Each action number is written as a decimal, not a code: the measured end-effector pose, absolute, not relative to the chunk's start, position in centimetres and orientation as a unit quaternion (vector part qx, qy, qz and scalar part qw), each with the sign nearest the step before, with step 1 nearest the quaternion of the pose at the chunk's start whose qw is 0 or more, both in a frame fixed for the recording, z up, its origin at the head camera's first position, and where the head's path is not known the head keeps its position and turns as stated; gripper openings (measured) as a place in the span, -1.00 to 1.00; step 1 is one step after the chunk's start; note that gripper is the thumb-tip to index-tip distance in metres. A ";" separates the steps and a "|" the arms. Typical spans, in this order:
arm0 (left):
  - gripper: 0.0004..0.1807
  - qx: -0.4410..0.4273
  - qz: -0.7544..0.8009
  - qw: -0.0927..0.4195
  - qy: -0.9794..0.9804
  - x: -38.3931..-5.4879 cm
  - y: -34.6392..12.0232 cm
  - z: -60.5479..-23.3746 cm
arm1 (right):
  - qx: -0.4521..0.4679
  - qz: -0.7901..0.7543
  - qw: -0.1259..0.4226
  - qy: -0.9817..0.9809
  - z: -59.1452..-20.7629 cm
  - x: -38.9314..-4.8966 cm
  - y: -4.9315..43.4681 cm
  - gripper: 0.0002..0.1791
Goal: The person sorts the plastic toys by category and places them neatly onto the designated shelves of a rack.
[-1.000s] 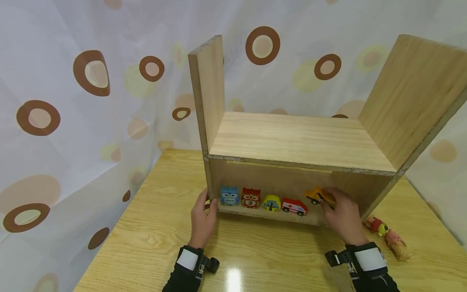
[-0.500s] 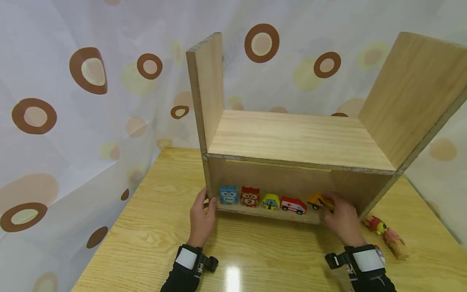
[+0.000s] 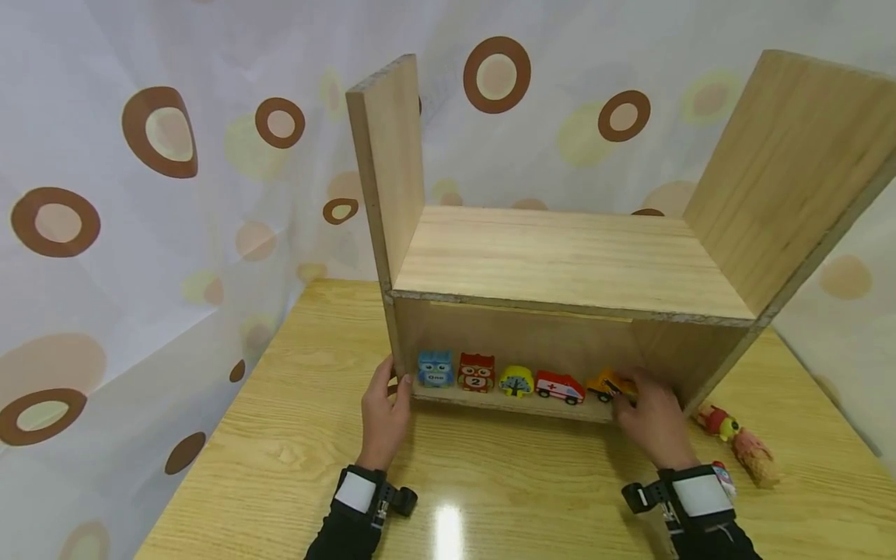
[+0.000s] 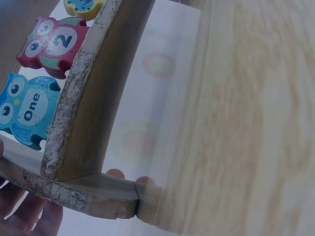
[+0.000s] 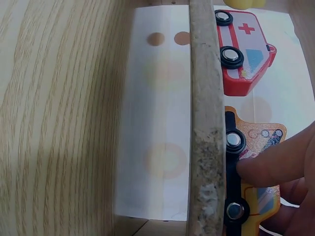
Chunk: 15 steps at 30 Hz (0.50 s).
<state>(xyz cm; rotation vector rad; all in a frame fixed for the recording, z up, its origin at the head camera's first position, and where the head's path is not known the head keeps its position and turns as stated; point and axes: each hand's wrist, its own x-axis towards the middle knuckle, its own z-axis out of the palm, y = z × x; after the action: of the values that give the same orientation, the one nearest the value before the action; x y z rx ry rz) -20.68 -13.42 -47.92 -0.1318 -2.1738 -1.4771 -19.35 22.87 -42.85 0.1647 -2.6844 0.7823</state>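
My right hand (image 3: pixel 652 416) pinches an orange toy truck (image 5: pixel 256 191) between thumb and fingers, at the right end of the lower compartment of a wooden shelf (image 3: pixel 574 253). The truck's black wheels sit along the bottom board. To its left stands a red and white toy ambulance (image 3: pixel 560 386), then a yellow tree block (image 3: pixel 516 380), a red owl block (image 3: pixel 477 372) marked 2 and a blue owl block (image 3: pixel 435 369) marked One. My left hand (image 3: pixel 383 420) grips the shelf's left side board near its base, thumb on the inner side and fingers outside.
Right of the shelf, a small red and yellow figure (image 3: pixel 717 421) and a toy ice cream cone (image 3: pixel 756 459) lie on the wooden table (image 3: pixel 280 467). Another small toy (image 3: pixel 724 478) is partly hidden by the right wrist. A patterned cloth (image 3: pixel 210 311) hangs behind.
The orange truck, tilted and raised a second ago, has come down level onto the bottom board beside the ambulance, still in my right hand. My left hand keeps its grip.
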 end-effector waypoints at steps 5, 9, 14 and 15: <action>-0.53 -0.048 -0.545 0.255 -0.798 -20.5 -13.5 -47.9 | 0.065 0.279 0.180 -0.941 -42.9 -19.3 22.5 -0.66; -0.54 -0.050 -0.543 0.258 -0.797 -20.5 -13.6 -48.0 | 0.068 0.288 0.173 -0.940 -43.2 -19.1 22.6 -0.64; -0.53 -0.052 -0.542 0.255 -0.799 -20.6 -13.5 -48.0 | 0.070 0.297 0.211 -0.929 -43.4 -18.9 22.7 -0.63; -0.53 -0.050 -0.544 0.254 -0.798 -20.6 -13.5 -47.9 | 0.073 0.300 0.234 -0.922 -43.4 -18.9 22.6 -0.64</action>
<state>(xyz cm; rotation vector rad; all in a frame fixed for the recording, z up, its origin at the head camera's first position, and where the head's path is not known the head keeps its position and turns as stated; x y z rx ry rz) -20.62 -13.51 -47.94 -0.1367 -2.1686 -1.4769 -18.88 22.63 -43.37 0.1993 -2.5314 0.8243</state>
